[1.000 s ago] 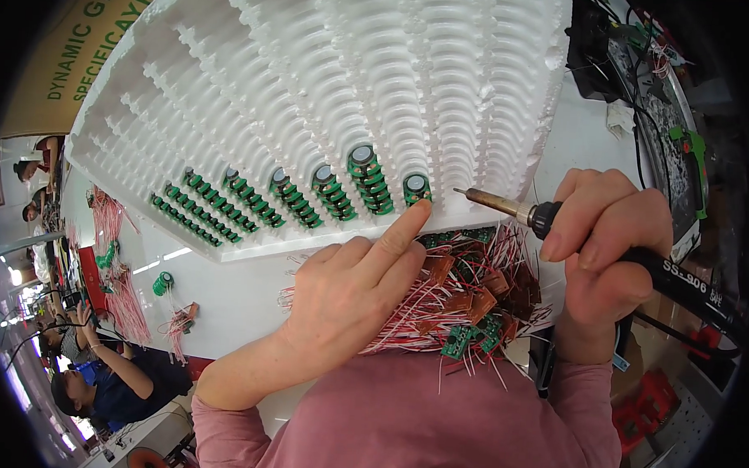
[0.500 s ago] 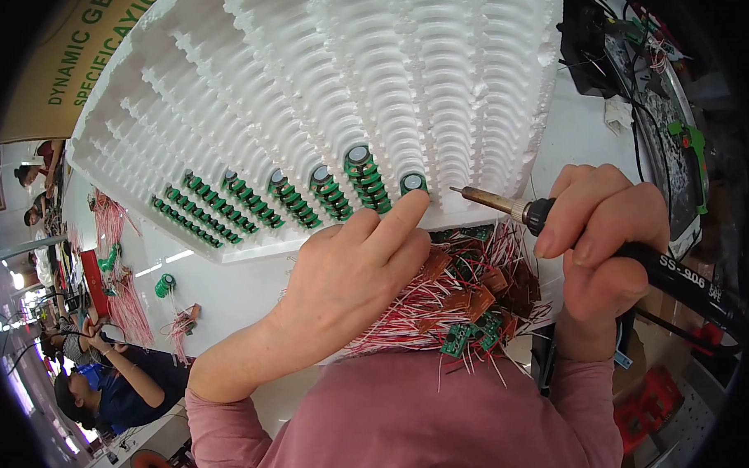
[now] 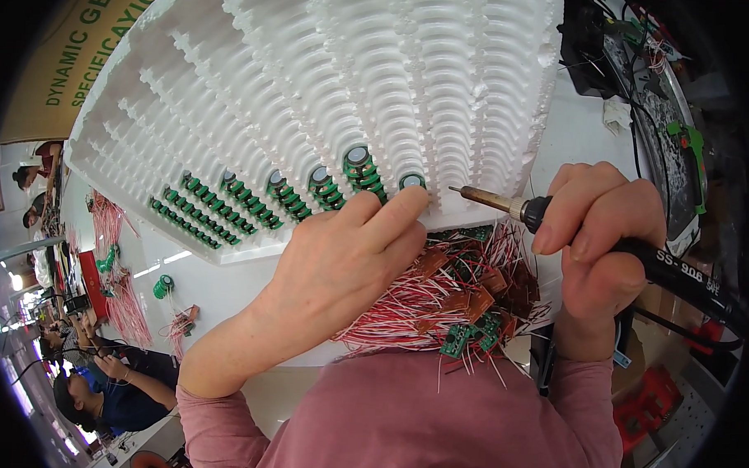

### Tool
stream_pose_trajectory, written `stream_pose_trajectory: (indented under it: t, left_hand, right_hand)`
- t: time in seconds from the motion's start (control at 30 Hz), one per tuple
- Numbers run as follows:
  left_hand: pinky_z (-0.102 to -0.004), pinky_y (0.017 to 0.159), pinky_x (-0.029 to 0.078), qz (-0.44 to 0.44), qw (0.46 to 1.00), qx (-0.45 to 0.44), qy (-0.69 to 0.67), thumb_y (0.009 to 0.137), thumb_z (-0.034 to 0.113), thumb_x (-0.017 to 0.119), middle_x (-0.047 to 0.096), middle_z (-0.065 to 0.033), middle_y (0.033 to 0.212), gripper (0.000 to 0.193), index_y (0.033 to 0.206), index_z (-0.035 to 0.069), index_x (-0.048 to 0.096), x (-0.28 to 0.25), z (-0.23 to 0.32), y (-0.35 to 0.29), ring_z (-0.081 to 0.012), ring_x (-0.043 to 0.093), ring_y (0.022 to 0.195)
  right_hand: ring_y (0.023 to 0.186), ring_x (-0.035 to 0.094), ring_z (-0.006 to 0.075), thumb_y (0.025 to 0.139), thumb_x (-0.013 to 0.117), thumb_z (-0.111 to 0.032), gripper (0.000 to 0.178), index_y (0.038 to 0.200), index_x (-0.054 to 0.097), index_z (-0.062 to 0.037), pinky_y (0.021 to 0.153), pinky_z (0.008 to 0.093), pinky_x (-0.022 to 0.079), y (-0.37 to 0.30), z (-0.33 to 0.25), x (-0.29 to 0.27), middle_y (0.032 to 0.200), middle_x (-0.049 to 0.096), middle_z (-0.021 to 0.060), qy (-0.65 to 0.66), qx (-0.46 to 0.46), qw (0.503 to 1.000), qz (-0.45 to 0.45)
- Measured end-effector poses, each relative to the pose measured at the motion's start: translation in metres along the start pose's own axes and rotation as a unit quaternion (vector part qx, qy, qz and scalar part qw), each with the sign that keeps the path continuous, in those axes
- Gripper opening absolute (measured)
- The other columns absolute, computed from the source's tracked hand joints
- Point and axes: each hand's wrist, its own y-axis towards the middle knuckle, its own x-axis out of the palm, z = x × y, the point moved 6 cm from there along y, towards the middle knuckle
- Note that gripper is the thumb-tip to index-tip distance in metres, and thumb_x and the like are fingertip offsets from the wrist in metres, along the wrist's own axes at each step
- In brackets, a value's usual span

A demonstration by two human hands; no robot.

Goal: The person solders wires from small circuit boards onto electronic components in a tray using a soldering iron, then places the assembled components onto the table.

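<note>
My right hand (image 3: 601,229) is closed around the black handle of a soldering iron (image 3: 495,200). The iron's tip points left, just above the ribbed white foam tray (image 3: 330,76). My left hand (image 3: 340,262) reaches over the tray's near edge with its fingers bent and close together. Its fingertips are at a round part with a green rim and grey face (image 3: 412,182), partly covered by them. Whatever lies between these fingers is hidden. To the left, several rows of similar green round parts (image 3: 364,172) sit in the tray's grooves.
Red and white wires (image 3: 388,317) with small green boards (image 3: 457,340) and brown boards pile up before me. More wires (image 3: 125,299) and a green cylinder (image 3: 165,287) lie on the white table at left. Black cables hang at right. A co-worker (image 3: 125,394) sits at lower left.
My left fingers have bent and drawn down slightly; the index finger no longer stretches out as far. The soldering iron and my right hand stay almost still.
</note>
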Motion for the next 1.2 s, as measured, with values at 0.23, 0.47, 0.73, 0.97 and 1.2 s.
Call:
stream_pose_trajectory:
  t: [0.23,0.47,0.73,0.97,1.2]
  left_hand:
    - [-0.0271,0.052,0.045,0.007,0.999,-0.02,-0.032,0.068,0.013,0.055,0.045,-0.0035,0.1,0.015,0.08,0.005,0.054,0.0,-0.006,-0.006,-0.0155,0.048,0.072]
    - [-0.0305,0.063,0.045,0.075,0.909,-0.119,-0.393,0.076,0.005,0.056,0.054,-0.0111,0.094,0.013,0.088,0.002,0.055,0.015,-0.012,-0.024,-0.0235,0.055,0.081]
    - [-0.0164,0.045,0.03,0.066,0.665,-0.291,-0.685,0.084,0.009,0.053,0.053,0.0038,0.067,0.013,0.092,0.0,0.057,0.054,-0.011,-0.05,0.0006,0.037,0.053]
    - [-0.0153,0.056,0.038,0.128,0.674,-0.244,-0.685,0.082,0.003,0.054,0.057,-0.0008,0.079,0.012,0.093,-0.003,0.055,0.029,-0.02,-0.068,-0.0015,0.048,0.067]
    - [-0.017,0.055,0.038,0.143,0.713,-0.201,-0.656,0.08,0.003,0.056,0.056,-0.0022,0.078,0.009,0.088,-0.001,0.057,0.008,-0.008,-0.069,-0.0031,0.048,0.066]
  right_hand:
    - [0.049,0.042,0.007,0.077,0.047,-0.056,0.045,0.067,0.039,-0.0125,0.049,0.022,0.026,-0.001,-0.001,-0.002,0.056,0.046,-0.0003,0.005,0.016,1.0,0.016]
    - [0.048,0.04,0.0068,0.077,0.046,-0.056,0.046,0.066,0.038,-0.0127,0.048,0.0221,0.025,0.0,0.002,0.002,0.056,0.046,-0.0001,0.019,0.006,1.0,-0.016]
    - [0.053,0.049,0.0127,0.072,0.053,-0.056,0.049,0.07,0.043,-0.0084,0.048,0.0208,0.037,-0.003,0.007,0.014,0.061,0.051,0.0075,0.081,-0.02,0.995,-0.052]
    - [0.05,0.047,0.0112,0.075,0.045,-0.058,0.049,0.07,0.04,-0.0094,0.046,0.021,0.034,-0.005,0.012,0.018,0.061,0.049,0.0059,0.094,-0.073,0.991,-0.061]
    - [0.05,0.032,0.0077,0.08,0.044,-0.054,0.042,0.07,0.039,-0.0133,0.051,0.0239,0.025,-0.015,-0.028,0.015,0.063,0.045,0.0013,0.051,-0.159,0.985,-0.052]
